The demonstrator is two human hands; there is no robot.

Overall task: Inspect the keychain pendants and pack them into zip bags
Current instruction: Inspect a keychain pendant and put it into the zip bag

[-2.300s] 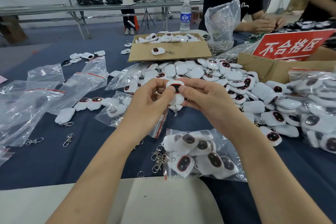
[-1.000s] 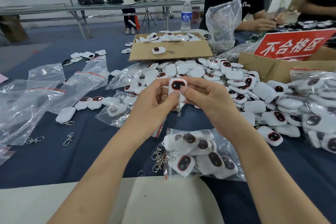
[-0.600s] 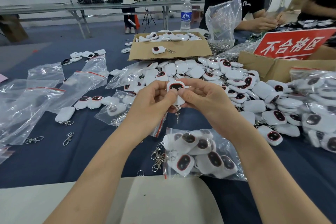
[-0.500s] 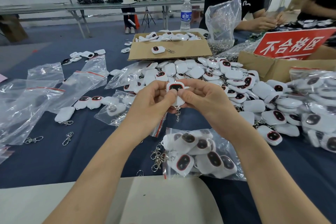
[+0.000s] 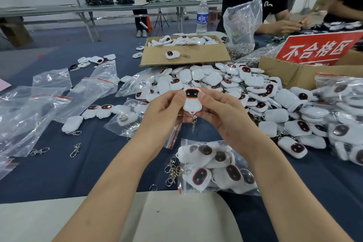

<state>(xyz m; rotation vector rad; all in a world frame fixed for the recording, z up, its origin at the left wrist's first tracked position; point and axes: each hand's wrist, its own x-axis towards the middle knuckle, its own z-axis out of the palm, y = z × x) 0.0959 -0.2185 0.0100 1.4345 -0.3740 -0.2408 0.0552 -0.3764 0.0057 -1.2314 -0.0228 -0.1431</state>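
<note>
Head view, taken from left to right as I stood by, went like this; at the far left lay the empty zip bags (image 5: pixel 25 116), crumpled on the blue cloth (image 5: pixel 98 173), with a few loose clasps (image 5: pixel 75 149) near them. Toward the middle the left hand (image 5: pixel 163 113) pinched the left edge of one pendant (image 5: pixel 192 102) between thumb and curled fingers, and the right hand (image 5: pixel 222 118) pinched its right edge the same way; so both hands were closed on that one piece, held up above the cloth, its clasp (image 5: pixel 194 123) dangling beneath. What had changed was the tilt; half a second before, the pendant had been tipped away, its dark face squashed to a sliver, and now it stood upright with the whole red-rimmed face and white body turned to the wearer. I took that to mean the front was under inspection, the checking unfinished, and no packing begun for this piece. Nearer than the hands lay the filled zip bag (image 5: pixel 214 169), clasps poking out at its left side; that looked the likely home if the piece passed. Right of the hands sprawled the heap of pendants (image 5: pixel 261 92), a large one, so much of the task seemed to remain; at the far right a red sign (image 5: pixel 318 50) rose behind a cardboard box (image 5: pixel 290 72).
</note>
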